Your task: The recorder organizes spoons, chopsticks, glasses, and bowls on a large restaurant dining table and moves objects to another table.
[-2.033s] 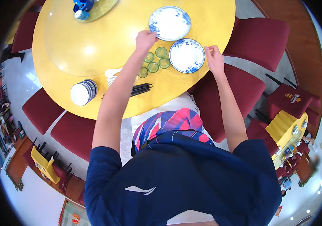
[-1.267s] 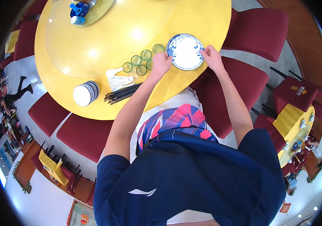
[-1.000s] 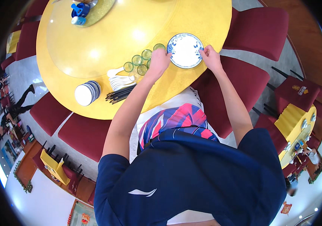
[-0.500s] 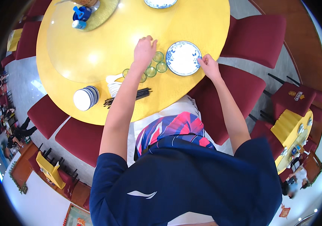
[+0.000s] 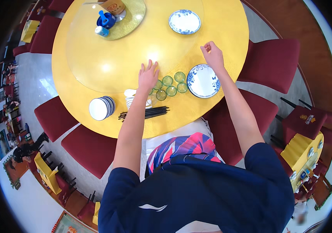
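My left hand [image 5: 149, 76] is open, fingers spread over the rim of the clear glass turntable [image 5: 111, 73]. Several green-tinted glasses [image 5: 171, 91] stand just right of it, some partly hidden by the wrist. My right hand [image 5: 214, 56] hovers beyond the near blue-and-white plate [image 5: 203, 81], fingers loosely curled and apart, nothing visible in them. Its wrist covers part of that plate's right rim. Another blue-and-white plate [image 5: 184, 22] lies farther off. Under my left forearm are white spoons [image 5: 129, 93] and a bundle of black chopsticks [image 5: 156, 112].
A stack of white dishes with blue rims [image 5: 102, 108] stands near the left edge of the yellow table [image 5: 73, 93]. On the gold centre disc [image 5: 135, 23] sit a blue container [image 5: 106, 20] and a small can [image 5: 102, 31]. Dark red chairs [image 5: 272, 66] surround the table.
My right hand has left the near plate's rim and moved farther across the table. My left hand has spread its fingers. The view has shifted, showing the far plate whole.
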`<state>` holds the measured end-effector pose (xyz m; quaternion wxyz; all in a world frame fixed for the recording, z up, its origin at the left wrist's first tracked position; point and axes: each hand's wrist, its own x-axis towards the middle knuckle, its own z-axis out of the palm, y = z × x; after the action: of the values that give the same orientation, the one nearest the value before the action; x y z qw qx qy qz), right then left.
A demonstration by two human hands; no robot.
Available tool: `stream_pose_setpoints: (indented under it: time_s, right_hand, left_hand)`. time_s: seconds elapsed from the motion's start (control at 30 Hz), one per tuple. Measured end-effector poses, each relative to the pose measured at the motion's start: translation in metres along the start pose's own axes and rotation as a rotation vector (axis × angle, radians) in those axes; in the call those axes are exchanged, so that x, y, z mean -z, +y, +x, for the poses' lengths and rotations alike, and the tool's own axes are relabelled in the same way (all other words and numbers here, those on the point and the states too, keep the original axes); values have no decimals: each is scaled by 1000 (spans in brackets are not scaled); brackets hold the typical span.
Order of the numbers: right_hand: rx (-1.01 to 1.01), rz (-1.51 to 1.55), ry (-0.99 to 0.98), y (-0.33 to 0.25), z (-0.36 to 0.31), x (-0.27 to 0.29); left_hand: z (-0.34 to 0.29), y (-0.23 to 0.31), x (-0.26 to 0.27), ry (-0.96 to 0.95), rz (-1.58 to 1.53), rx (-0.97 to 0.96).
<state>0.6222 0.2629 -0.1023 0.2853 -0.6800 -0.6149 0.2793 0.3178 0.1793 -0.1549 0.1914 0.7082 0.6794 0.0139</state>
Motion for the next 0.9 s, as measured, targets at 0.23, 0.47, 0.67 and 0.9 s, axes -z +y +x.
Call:
stream_pose_setpoints:
  time_s: [0.23,0.47,0.67,0.9]
  right_hand:
    - [0,46,-77,-19,43,-39]
    - [95,-63,-85,-2,54,-86]
    - [-76,-9,-226,-26,34,-134]
    - [-61,87,-360,-63,14,-170]
  left_hand:
    - [-36,-36,-2,62,-20,176]
    - [-43,-64,11,273,-116,333]
    - [-11,-45,11,384,-632,438]
    - [9,-84,3,366,-931,573]
